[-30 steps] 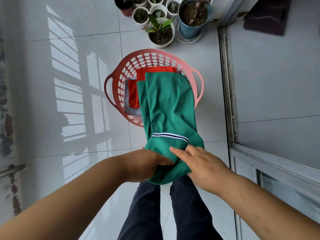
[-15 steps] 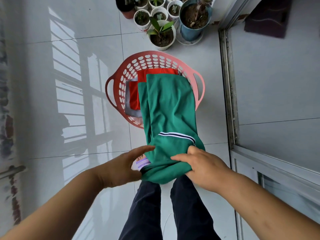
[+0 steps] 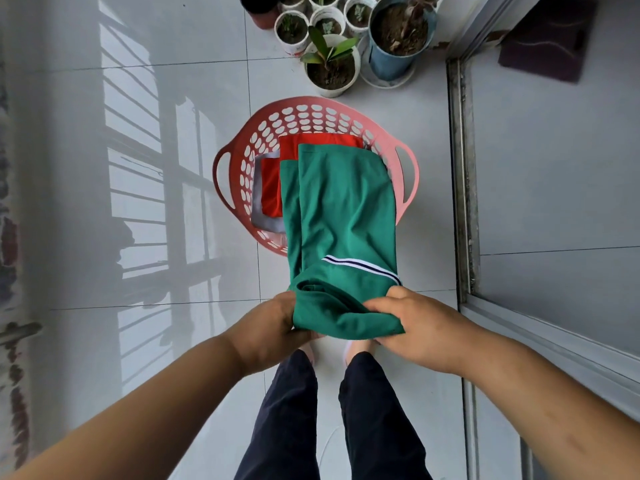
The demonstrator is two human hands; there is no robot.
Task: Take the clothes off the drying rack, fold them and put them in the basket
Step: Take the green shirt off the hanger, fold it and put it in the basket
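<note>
Two hands clamp the near end of a green garment (image 3: 346, 209), held apart. The left hand (image 3: 266, 327) grips its left edge and the right hand (image 3: 415, 327) its right edge, fingers curled into bunched fabric above dark trousers (image 3: 287, 410). The garment is smooth knit with a white-and-navy striped band. Its far end lies flat over the contents of the basket (image 3: 311, 102), which holds a folded red garment (image 3: 270, 188) on a grey garment (image 3: 266, 223). The basket is round coral plastic with oval perforations and two loop handles. It stands on a glossy pale tiled floor (image 3: 173, 81). Beyond it stand white pots (image 3: 332, 69) and a blue pot (image 3: 398, 36) with plants. A metal door track (image 3: 462, 168) runs along the right.
</note>
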